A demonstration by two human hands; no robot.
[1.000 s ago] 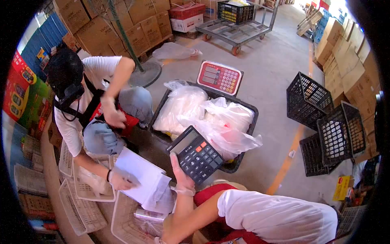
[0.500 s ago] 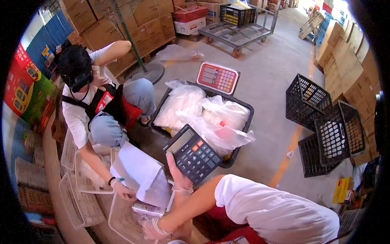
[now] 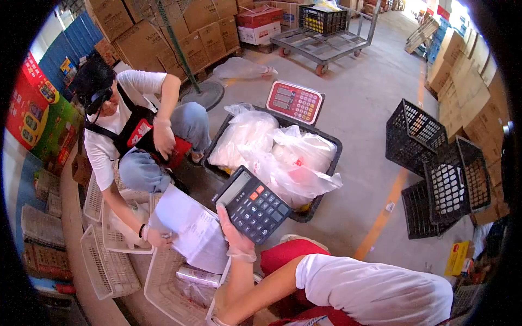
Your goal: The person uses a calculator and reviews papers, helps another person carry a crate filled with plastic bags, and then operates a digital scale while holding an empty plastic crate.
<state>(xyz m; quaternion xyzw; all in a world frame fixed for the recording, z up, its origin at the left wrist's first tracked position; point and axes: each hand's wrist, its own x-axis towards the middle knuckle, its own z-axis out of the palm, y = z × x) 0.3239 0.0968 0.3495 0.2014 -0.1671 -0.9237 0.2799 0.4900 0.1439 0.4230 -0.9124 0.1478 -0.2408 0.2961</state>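
Observation:
My left hand (image 3: 237, 238), in a thin clear glove, holds a black desk calculator (image 3: 262, 213) upright with its keys facing me. My bare right forearm (image 3: 266, 293) crosses low in front; only a gloved edge of my right hand (image 3: 215, 319) shows at the bottom border, its fingers hidden. Left of the calculator lies a stack of white paper sheets (image 3: 190, 225) with print on it, resting over a white plastic basket (image 3: 157, 282). A pale cylindrical package (image 3: 197, 276) sits in that basket. A co-worker's hand (image 3: 157, 237) touches the sheets' left edge.
A crouching co-worker (image 3: 133, 133) is at the left. Ahead, a black crate (image 3: 338, 157) holds filled plastic bags (image 3: 244, 136), with a red scale panel (image 3: 295, 102) behind. Black crates (image 3: 416, 130) stand right; a flat trolley (image 3: 321, 46) and cartons (image 3: 196, 43) are farther back.
The co-worker's raised arm has come down and the other hand moved up onto the sheets, whose printed side now shows. My right hand has slid down, mostly out of view.

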